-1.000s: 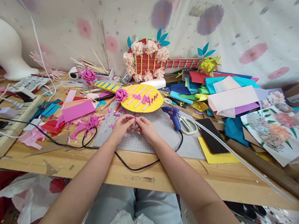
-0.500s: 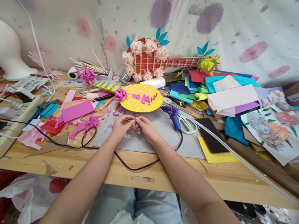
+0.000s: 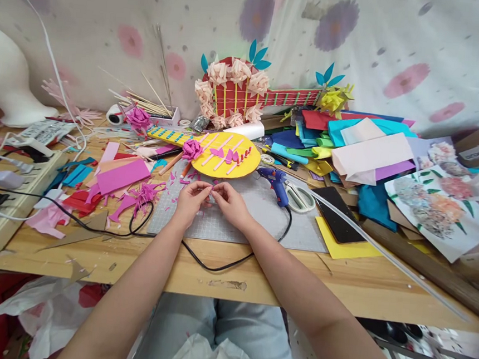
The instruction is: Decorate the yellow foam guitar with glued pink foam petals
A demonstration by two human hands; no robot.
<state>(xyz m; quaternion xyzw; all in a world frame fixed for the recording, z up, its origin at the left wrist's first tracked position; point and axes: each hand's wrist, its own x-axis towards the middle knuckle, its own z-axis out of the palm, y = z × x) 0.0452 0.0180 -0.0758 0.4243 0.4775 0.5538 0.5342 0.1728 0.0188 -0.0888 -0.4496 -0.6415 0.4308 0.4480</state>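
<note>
My left hand [image 3: 191, 202] and my right hand [image 3: 231, 204] meet over the grey cutting mat [image 3: 252, 225]. Both are closed in a pinch, fingertips together around a tiny magenta paper piece, mostly hidden by the fingers. Just beyond them lies a yellow paper guitar [image 3: 247, 166] with pink strips, purple leaf shapes and a magenta paper rose [image 3: 192, 149] on it. Small magenta scraps [image 3: 171, 178] are scattered left of my left hand. To the right of my right hand are a blue glue gun [image 3: 278, 187] and white-handled scissors [image 3: 300, 197].
A red paper guitar [image 3: 225, 97] with pale flowers leans at the back. Coloured paper [image 3: 371, 157] is piled on the right, near a black phone [image 3: 339, 216]. The glue gun's black cord [image 3: 215, 269] loops in front of my hands. A power strip [image 3: 32, 200] stands left.
My hands stay together and have shifted slightly left, with the fingers turning a little. The magenta piece that showed above the fingertips is now mostly covered. The view has moved slightly.
</note>
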